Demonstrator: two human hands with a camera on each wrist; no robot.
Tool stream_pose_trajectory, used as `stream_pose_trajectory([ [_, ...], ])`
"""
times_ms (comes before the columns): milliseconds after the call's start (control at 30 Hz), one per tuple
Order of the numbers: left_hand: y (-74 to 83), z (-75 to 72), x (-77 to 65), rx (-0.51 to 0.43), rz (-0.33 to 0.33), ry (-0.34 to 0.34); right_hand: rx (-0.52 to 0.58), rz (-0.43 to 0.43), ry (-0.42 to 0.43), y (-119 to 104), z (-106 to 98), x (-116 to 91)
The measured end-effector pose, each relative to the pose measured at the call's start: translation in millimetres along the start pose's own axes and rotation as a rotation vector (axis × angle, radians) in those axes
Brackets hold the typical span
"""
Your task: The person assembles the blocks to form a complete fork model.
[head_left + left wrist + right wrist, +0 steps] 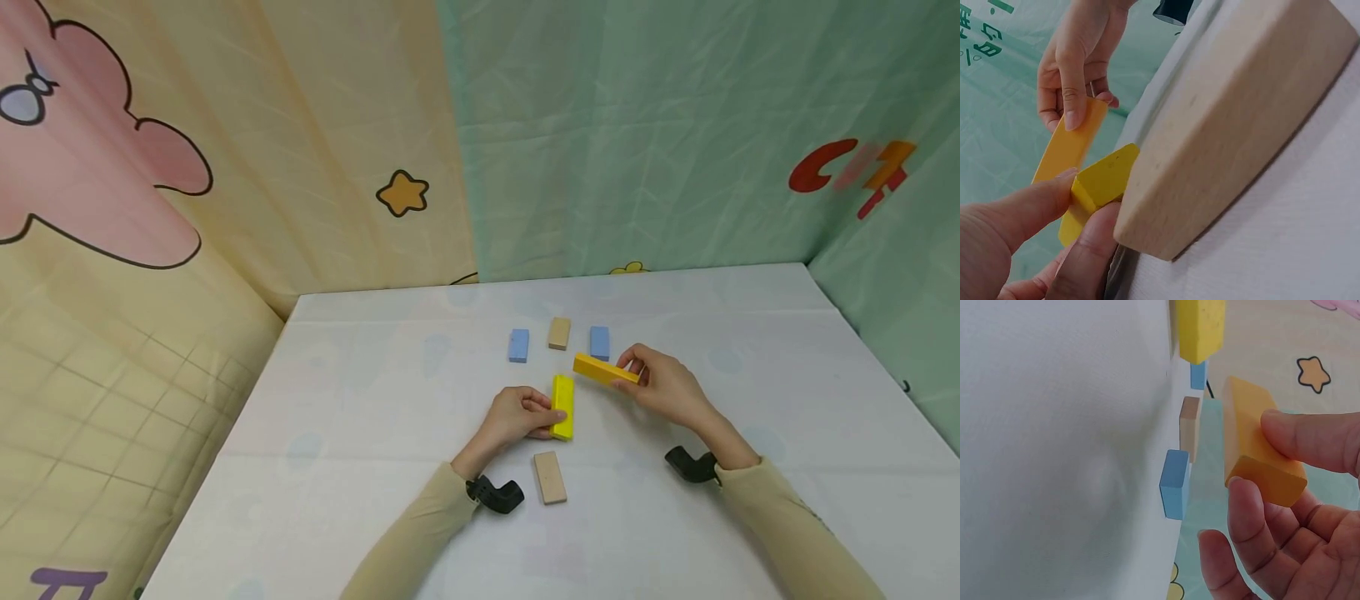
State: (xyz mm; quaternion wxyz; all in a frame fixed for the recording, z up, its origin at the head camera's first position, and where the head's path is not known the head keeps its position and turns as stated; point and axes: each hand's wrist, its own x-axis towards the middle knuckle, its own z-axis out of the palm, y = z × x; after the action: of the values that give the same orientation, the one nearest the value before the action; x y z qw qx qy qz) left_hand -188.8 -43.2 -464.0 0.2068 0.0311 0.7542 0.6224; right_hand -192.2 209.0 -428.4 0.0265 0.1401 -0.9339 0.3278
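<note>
Between its thumb and fingers my left hand (521, 417) pinches a bright yellow block (562, 408), which points away from me over the middle of the table. An orange-yellow block (606, 369) is held at its right end by my right hand (666, 385); it slants above the table, its free end close to the far end of the yellow one. The right wrist view shows the thumb on one face of the orange-yellow block (1260, 440) and fingers beneath. In the left wrist view the yellow block (1100, 181) appears in front of the orange-yellow one.
A plain wooden block (551, 477) lies near my left wrist. Farther back stand a blue block (518, 345), another wooden block (559, 332) and a second blue block (599, 342), near my right hand. Patterned curtains (637, 133) hang behind the white table (360, 375).
</note>
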Motion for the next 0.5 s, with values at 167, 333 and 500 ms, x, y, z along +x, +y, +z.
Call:
stream_pose_trajectory([
  [167,-3.9,0.3,1.2,0.026,0.025,0.01,0.012,0.002,0.006,-0.7,0.5,0.5],
  [333,-5.6,0.8,0.5,0.048,0.05,0.025,0.009,0.001,0.007,-0.8,-0.1,0.5],
  [500,-7.1,1.7,1.0,0.081,0.064,0.029,0.01,0.0,0.008,-0.9,-1.3,-0.5],
])
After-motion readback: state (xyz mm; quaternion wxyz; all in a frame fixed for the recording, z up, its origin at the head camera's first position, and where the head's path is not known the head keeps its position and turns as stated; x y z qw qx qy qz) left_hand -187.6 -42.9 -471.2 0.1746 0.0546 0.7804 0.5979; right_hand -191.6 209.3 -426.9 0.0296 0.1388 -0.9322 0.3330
